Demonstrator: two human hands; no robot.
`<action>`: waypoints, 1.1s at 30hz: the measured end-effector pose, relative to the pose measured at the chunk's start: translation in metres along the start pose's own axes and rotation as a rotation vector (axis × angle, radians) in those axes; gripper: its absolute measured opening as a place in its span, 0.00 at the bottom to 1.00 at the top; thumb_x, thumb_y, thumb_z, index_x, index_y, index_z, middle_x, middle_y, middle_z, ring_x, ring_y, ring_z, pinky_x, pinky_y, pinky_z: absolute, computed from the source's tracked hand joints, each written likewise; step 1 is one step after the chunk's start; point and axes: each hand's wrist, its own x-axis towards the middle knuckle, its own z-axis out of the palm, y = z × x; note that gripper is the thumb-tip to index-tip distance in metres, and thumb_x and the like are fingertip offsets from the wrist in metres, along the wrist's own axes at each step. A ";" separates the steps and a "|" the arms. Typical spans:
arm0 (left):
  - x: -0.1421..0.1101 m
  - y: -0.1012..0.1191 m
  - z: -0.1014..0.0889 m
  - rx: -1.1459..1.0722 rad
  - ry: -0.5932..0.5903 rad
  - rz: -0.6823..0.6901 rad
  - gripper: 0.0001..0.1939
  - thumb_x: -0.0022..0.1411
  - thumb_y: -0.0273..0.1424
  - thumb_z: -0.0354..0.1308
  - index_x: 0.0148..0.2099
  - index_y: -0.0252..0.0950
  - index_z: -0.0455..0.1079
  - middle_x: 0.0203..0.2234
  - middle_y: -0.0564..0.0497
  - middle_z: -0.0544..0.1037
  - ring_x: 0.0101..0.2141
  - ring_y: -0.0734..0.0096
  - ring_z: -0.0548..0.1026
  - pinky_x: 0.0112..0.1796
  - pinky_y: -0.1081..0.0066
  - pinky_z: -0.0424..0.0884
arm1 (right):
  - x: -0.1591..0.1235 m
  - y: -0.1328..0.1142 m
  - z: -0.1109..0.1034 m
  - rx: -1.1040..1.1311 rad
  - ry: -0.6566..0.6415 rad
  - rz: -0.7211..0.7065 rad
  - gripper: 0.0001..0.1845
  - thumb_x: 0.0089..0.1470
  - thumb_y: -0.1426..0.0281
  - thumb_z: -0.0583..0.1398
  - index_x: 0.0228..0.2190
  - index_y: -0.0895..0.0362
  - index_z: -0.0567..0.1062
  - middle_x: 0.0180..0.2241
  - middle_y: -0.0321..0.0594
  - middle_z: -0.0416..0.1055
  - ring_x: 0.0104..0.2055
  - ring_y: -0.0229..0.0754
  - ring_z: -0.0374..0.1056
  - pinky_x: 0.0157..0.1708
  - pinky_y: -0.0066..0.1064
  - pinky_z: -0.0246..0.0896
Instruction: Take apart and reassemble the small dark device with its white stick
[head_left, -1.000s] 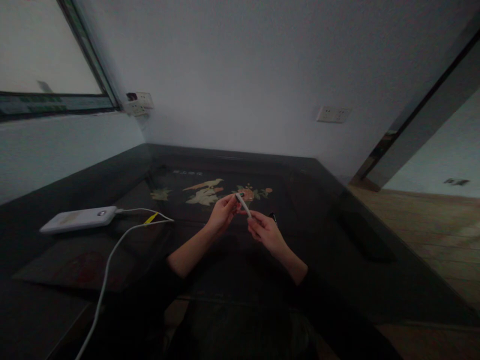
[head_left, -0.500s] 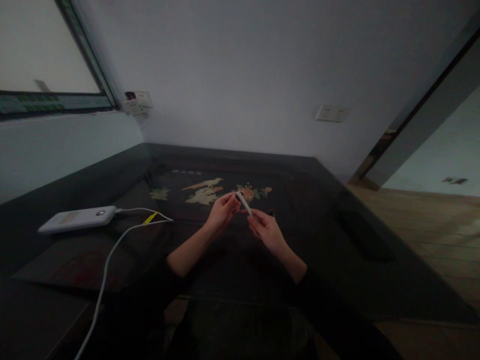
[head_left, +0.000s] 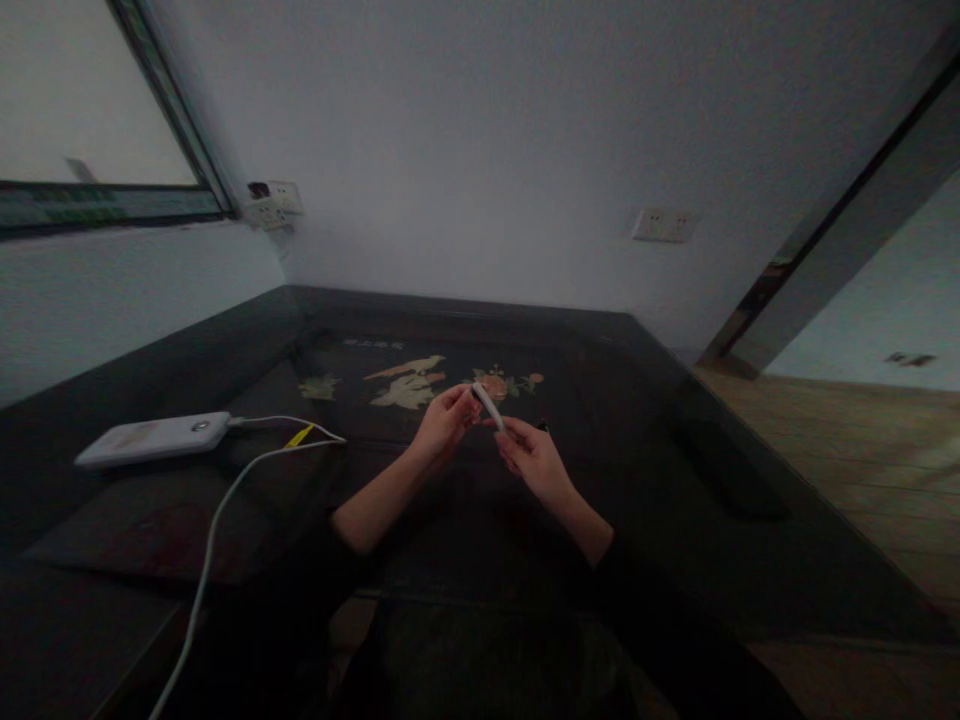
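Above the middle of a dark table (head_left: 675, 400), both my hands pinch a small white stick-like object (head_left: 489, 406). My left hand (head_left: 444, 425) closes its fingers on the upper end. My right hand (head_left: 532, 462) grips the lower end, and a small dark thing shows behind its fingers. The tabletop under my hands carries a light inlay of a bird and flowers (head_left: 420, 380).
A white power bank (head_left: 150, 438) lies at the table's left, with a white cable (head_left: 225, 500) and a yellow tag (head_left: 302, 435) running off toward the near edge. Wall sockets (head_left: 664, 225) sit on the far wall, a window at upper left, a wooden floor at right.
None beyond a slight shift of the view; both hands keep the white object in the same place.
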 end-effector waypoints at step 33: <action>0.001 -0.001 -0.001 -0.012 -0.016 0.038 0.25 0.43 0.44 0.71 0.37 0.30 0.73 0.20 0.57 0.68 0.22 0.82 0.65 0.27 0.77 0.63 | 0.000 0.002 -0.001 0.056 -0.043 0.021 0.24 0.54 0.56 0.59 0.46 0.60 0.73 0.19 0.28 0.54 0.18 0.29 0.49 0.16 0.24 0.40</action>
